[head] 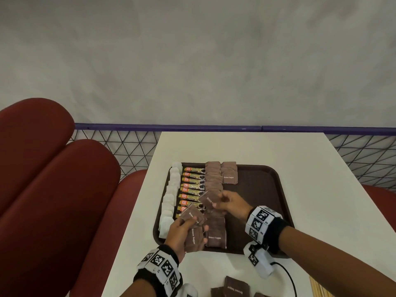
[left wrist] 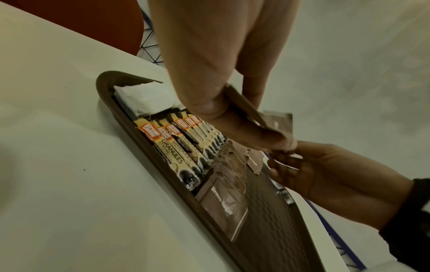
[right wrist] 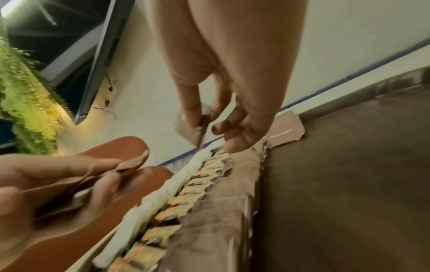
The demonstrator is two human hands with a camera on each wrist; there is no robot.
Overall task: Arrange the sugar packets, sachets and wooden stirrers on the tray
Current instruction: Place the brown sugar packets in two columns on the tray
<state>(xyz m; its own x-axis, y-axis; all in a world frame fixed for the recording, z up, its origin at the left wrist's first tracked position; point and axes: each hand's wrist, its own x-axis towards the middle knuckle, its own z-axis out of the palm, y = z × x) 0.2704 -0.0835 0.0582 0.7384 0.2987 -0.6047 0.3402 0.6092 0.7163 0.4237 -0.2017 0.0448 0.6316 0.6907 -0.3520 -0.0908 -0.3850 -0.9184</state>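
Left hand (head: 182, 230) grips a brown sugar stack (head: 194, 239); right hand (head: 230, 203) pinches one packet (head: 207, 200) — best laid overlapping, edges square, onto the second row (head: 229, 174) of the tray (head: 276, 202).

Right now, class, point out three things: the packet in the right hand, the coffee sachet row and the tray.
brown sugar packet (head: 207, 200), head view, printed face
coffee sachet row (head: 192, 186), head view, a middle sachet
tray (head: 261, 189), head view, bare floor
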